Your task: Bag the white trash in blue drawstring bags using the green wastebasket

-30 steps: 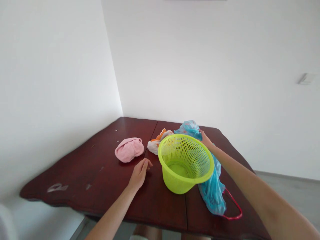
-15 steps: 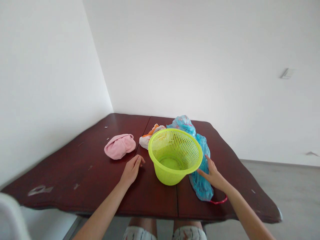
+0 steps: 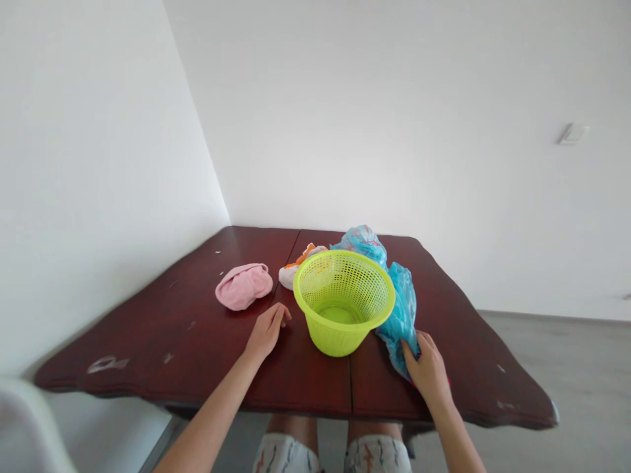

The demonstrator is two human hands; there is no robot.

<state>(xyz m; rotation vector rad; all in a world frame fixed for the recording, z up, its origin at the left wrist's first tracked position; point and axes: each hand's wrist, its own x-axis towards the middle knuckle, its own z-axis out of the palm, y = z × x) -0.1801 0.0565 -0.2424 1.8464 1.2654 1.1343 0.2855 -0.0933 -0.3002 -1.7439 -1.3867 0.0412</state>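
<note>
A lime-green plastic basket (image 3: 340, 332) with perforated sides stands upright at the middle of the table, its open top showing nothing inside. Just right of it lies a crumpled blue plastic bag (image 3: 403, 295). My right hand (image 3: 428, 368) grips the near end of that bag between thumb and fingers. On the left of the basket my left hand (image 3: 266, 332) rests on the tabletop, fingers curled together with nothing visible in them. Beyond that hand sits a folded pink cloth item (image 3: 244, 287), possibly a cap; its exact kind is unclear.
Behind the basket are a white-and-orange crumpled bag (image 3: 290, 272) and another bundled blue bag (image 3: 362, 242). The dark red wooden table (image 3: 197, 341) has a wavy edge and meets white walls at the left and back. A blurred white chair-like edge (image 3: 29, 420) shows at lower left.
My right hand has come down from beside the basket and closed on the near end of the blue bag, whose end is now lifted and bunched. My left hand stays put.
</note>
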